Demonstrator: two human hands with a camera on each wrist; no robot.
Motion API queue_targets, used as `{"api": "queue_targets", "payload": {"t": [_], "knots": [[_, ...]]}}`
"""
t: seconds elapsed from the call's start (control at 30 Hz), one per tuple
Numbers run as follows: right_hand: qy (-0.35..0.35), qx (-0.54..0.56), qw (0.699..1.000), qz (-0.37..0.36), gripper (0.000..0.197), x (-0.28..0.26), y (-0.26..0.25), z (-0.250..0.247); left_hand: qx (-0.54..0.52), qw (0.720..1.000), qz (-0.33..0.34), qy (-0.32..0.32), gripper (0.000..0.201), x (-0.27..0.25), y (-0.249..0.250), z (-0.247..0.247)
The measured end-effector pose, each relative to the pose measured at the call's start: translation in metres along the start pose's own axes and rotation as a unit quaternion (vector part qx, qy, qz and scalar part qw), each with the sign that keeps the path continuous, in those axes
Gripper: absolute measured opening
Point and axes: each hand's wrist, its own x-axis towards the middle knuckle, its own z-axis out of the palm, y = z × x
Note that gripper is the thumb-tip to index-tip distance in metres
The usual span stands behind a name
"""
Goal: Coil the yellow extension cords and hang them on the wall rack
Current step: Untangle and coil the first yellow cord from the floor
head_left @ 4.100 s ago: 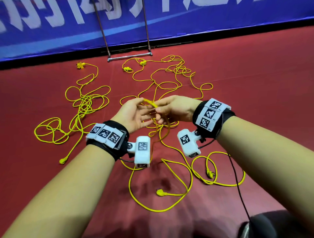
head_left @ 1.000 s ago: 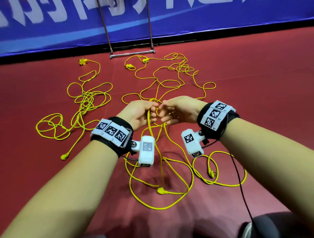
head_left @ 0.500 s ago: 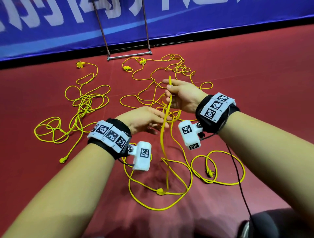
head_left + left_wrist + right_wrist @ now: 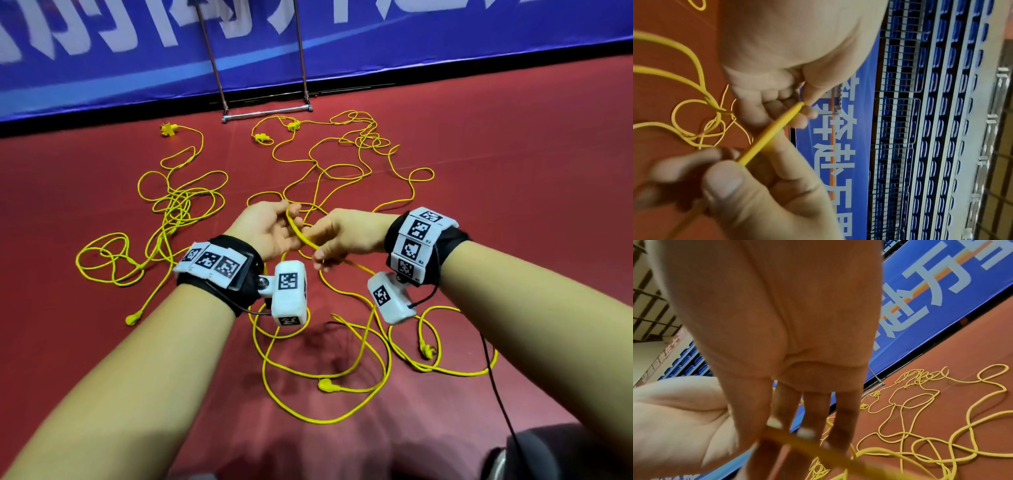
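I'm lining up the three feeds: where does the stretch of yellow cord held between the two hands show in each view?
Head: the held cord arcs between the left hand and the right hand, centre frame.
Left wrist: it runs diagonally through mid-frame, from the right hand's fingers below up to the left hand's fingertips.
Right wrist: a blurred yellow band under the fingertips, low centre.
Shared landmark: the blue banner.

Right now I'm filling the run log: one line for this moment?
step: coiling | left hand: holds cord | right hand: pinches cord | rack: bare
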Motion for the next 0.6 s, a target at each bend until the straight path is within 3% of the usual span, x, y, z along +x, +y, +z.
{"api": "queue_targets", "payload": {"t": [0.07,0.17,0.3,0.37,0.4,0.5,0.6], "knots": [[0.031,-0.009,0.999,0.027,0.026,-0.001,0.005,-0.006,0.026,0.999,0.038,0.003,0.029,0.001,0.000,0.001],[0.152,0.121,0.977,0.088,0.023,-0.004,0.013,-0.015,0.089,0.991,0.090,-0.039,0.027,-0.003,0.007,0.002],[0.196,0.430,0.872,0.126,0.044,-0.005,0.016,-0.027,0.237,0.952,0.152,-0.121,0.026,-0.011,0.011,0.012],[0.210,0.508,0.828,0.109,0.045,-0.004,0.015,-0.034,0.315,0.920,0.159,-0.172,0.027,-0.013,0.005,0.018],[0.224,0.517,0.820,0.106,0.041,-0.005,0.012,-0.037,0.346,0.905,0.155,-0.192,0.029,-0.013,0.002,0.020],[0.258,0.478,0.833,0.108,0.024,-0.007,0.005,-0.038,0.403,0.885,0.111,-0.203,0.024,-0.015,-0.008,0.020],[0.259,0.391,0.881,0.061,0.014,-0.007,0.009,-0.036,0.411,0.894,0.067,-0.165,0.016,-0.010,-0.014,0.016]]}}
